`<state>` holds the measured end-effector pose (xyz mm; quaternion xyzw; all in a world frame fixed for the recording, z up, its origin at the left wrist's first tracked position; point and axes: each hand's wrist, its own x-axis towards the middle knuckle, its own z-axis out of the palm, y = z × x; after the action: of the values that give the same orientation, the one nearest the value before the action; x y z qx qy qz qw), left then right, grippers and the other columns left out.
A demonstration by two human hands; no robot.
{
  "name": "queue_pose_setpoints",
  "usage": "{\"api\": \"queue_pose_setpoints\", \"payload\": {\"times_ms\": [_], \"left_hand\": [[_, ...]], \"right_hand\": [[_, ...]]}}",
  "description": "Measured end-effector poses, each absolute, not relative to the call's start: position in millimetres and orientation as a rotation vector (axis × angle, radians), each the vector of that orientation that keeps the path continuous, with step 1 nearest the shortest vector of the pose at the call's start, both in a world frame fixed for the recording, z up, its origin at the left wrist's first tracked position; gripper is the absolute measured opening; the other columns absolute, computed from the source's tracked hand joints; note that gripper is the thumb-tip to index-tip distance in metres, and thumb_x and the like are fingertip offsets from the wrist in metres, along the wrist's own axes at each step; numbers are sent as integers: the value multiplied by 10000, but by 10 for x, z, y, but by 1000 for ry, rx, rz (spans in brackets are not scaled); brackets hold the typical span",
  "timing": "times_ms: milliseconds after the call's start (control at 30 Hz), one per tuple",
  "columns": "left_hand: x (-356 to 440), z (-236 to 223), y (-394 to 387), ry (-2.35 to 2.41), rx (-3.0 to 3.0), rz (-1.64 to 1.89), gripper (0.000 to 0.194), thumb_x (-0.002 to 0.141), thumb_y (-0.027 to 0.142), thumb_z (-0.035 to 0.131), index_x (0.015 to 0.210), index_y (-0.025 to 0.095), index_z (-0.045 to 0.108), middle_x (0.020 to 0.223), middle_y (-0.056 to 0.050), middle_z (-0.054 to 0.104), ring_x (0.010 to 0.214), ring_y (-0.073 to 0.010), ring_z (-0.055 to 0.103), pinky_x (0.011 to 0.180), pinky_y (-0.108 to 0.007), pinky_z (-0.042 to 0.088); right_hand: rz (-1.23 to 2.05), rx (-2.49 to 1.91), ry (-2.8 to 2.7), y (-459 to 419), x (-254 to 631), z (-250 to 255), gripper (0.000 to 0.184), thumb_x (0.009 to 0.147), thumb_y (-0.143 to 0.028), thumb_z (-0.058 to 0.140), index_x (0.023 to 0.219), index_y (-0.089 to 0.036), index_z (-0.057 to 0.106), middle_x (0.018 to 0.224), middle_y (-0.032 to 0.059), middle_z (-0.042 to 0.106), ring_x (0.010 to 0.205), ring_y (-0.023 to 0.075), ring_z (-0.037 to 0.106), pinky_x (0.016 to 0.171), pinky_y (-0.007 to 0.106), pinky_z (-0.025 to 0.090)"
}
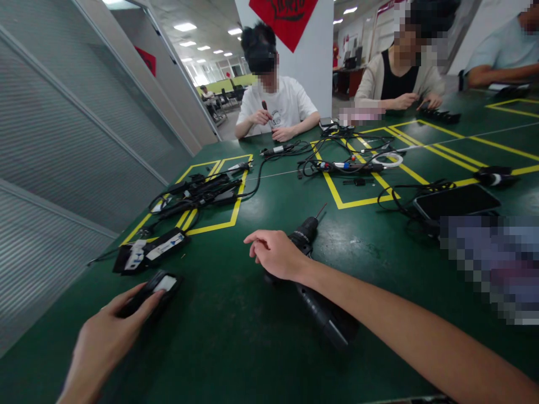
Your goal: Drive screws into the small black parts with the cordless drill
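Toward the table's [219, 348] near edge, left hand [103, 328] pinches a black case [143, 293], right hand [275, 255] (loosely curled, empty) overhangs an unheld drill [320, 314]; work seems unfinished.

The one camera I see rides on the wearer's head at the near side of the counter [219, 348], facing forward and down. The left hand [112, 320] and right hand [273, 252] show close beneath it; seated people [280, 106] across are farther off, ceiling lights [185, 27] near the top.
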<state>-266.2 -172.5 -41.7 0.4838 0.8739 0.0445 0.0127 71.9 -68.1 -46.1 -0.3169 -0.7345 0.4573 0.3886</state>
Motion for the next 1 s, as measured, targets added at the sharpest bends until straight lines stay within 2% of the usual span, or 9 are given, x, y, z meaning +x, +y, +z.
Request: {"api": "queue_pose_setpoints", "payload": {"times_ms": [133,200,300,500,733,867,1000], "left_hand": [[-2361,-535,-1291,2450,1743,456,599,805,673,489,1291,325,530,1287,-25,611,1154,-263,593,976,-406,478],[-2106,-540,-1054,2311,1825,612,565,784,639,556,1247,317,549,1240,-5,631,1152,-270,586,996,-424,459],[-1732,-550,-713,2082,1928,784,517,760,590,607,1139,240,590,1165,-46,654,1095,-269,602,958,-394,471],[-1130,-595,-136,1706,2164,809,371,785,537,595,938,205,661,1027,-65,671,981,-241,605,904,-365,453],[-717,-593,392,1239,2227,765,324,762,491,655,890,196,700,968,-65,668,950,-216,603,903,-353,447],[-620,-594,564,1147,2209,726,318,741,479,686,883,197,718,967,-61,667,949,-212,601,910,-351,438],[-548,-598,633,1116,2184,742,305,732,461,700,872,191,723,965,-60,663,950,-210,599,922,-357,435]], "right_hand": [[1036,-855,-1878,-591,771,-421,310,911,-109,417,1074,-119,681,850,57,710,694,113,620,676,245,471],[919,-891,-1892,-514,835,-382,309,906,-101,422,1061,-121,689,878,63,715,732,123,622,717,256,470],[772,-945,-1919,-381,950,-336,283,903,-114,450,1052,-114,690,908,71,718,780,139,625,766,268,467],[498,-1086,-2047,-174,1126,-340,264,928,-153,465,1063,-142,693,1020,78,687,863,150,614,826,261,441],[297,-1254,-2180,-17,1316,-394,257,940,-220,480,1084,-176,687,1038,95,632,940,194,607,833,290,436],[266,-1367,-2217,59,1423,-409,224,908,-222,542,1080,-185,681,1052,103,611,984,218,595,842,309,442],[288,-1426,-2260,106,1462,-442,274,865,-242,615,1133,-198,650,1105,112,575,1003,234,592,842,329,458]]}}
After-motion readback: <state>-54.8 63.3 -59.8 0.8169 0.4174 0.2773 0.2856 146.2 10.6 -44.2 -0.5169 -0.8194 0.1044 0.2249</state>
